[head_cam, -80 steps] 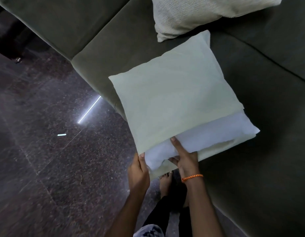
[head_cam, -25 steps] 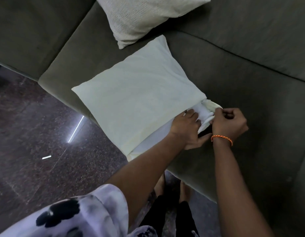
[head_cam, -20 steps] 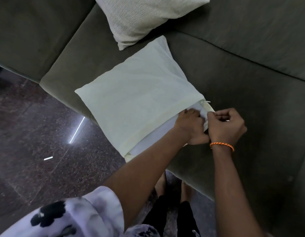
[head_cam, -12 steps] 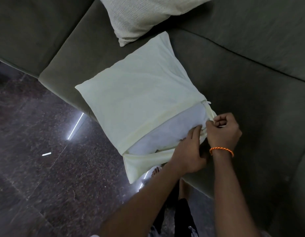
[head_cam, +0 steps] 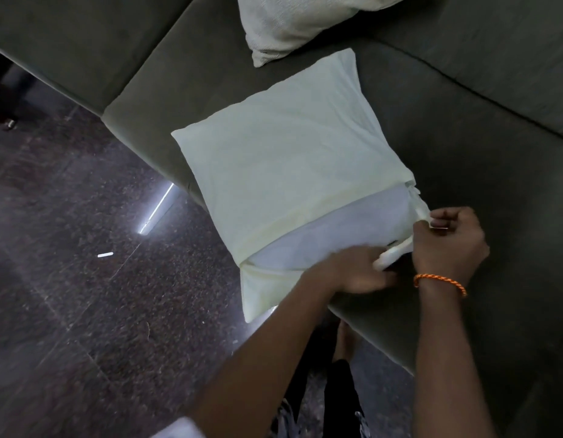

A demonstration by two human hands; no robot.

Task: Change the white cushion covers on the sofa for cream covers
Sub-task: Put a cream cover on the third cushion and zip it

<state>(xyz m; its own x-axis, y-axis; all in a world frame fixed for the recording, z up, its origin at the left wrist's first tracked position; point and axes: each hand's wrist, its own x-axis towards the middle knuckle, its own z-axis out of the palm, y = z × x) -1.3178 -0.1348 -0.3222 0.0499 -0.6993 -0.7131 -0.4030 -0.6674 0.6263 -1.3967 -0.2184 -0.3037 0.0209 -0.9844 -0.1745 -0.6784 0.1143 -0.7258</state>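
Head view: cream cover [head_cam: 283, 159] lay on sofa seat [head_cam: 463, 147], white cushion [head_cam: 330, 229] showing at open end. Right hand [head_cam: 447, 241] pinched cover corner; left hand [head_cam: 353, 270] blurred, fingers curled on lower edge.

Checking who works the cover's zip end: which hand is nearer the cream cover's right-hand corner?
Right. The right hand pinches the cream cover at that corner. The left hand sits further along the open edge, over the white insert, blurred.
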